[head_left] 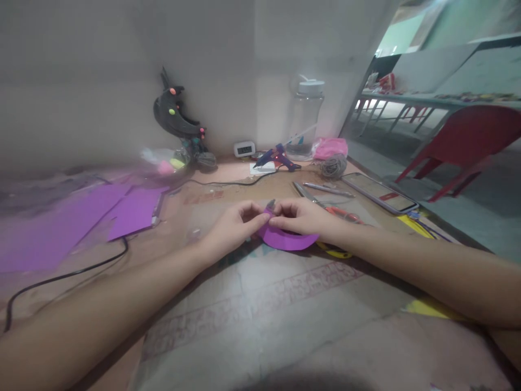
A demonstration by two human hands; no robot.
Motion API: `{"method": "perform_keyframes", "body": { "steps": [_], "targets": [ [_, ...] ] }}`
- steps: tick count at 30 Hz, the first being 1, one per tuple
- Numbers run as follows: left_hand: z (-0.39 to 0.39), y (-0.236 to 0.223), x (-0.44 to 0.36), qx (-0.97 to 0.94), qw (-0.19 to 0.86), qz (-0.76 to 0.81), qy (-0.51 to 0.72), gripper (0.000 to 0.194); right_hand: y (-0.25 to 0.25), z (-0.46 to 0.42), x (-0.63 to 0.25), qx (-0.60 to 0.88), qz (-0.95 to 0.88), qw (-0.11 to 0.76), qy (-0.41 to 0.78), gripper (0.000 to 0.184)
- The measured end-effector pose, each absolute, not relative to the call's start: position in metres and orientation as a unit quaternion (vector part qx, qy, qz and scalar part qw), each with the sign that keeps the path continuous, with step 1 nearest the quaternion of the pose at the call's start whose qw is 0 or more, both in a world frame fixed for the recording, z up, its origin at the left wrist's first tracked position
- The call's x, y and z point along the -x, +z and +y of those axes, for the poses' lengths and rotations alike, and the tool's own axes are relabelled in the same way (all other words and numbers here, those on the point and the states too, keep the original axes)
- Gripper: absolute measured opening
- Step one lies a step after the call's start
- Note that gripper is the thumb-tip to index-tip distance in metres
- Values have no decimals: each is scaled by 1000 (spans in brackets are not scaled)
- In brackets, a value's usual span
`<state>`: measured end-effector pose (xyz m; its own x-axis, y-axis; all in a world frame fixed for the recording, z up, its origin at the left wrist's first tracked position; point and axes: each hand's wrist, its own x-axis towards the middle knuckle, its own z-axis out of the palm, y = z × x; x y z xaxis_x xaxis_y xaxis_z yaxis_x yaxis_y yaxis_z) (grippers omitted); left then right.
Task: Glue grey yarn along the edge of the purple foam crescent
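A curved strip of purple paper [288, 241] hangs from the fingertips of both hands, above the middle of the work surface. My left hand [246, 220] pinches its upper end, thumb and finger closed. Close against it, my right hand [295, 214] pinches the same end from the other side. A small grey tip [271, 205] pokes up between the fingers; what it is I cannot make out. Orange-handled scissors [344, 213] lie just beyond my right hand. Something yellow and rounded [336, 251] shows beneath my right wrist.
Purple sheets [81, 220] and a black cable [69, 271] lie at left. A glue gun [279, 157], small digital clock [244, 149], clear bottle [305, 117] and grey yarn ball [334, 165] stand along the back. A phone [380, 193] lies right, near a red chair [468, 141].
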<state>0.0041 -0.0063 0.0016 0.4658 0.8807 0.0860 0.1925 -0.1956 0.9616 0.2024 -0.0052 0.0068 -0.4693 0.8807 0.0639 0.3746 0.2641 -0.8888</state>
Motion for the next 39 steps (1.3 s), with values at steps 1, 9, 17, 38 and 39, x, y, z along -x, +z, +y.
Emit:
{"method": "perform_keyframes", "body": {
  "steps": [1, 9, 17, 38, 39],
  "targets": [
    [-6, 2, -4, -690, 503, 389, 346, 23, 6, -5, -202, 422, -732, 301, 442, 26],
    [-3, 0, -2, -678, 481, 396, 390, 27, 7, -7, -206, 443, -688, 397, 415, 29],
    [-4, 1, -3, -675, 480, 387, 405, 25, 7, -8, -207, 456, -712, 371, 385, 30],
    [-8, 4, -4, -678, 486, 378, 402, 25, 11, -8, -207, 409, -673, 391, 476, 38],
    [-8, 5, -4, -677, 486, 380, 401, 25, 14, -10, -206, 399, -670, 398, 484, 40]
  ]
}}
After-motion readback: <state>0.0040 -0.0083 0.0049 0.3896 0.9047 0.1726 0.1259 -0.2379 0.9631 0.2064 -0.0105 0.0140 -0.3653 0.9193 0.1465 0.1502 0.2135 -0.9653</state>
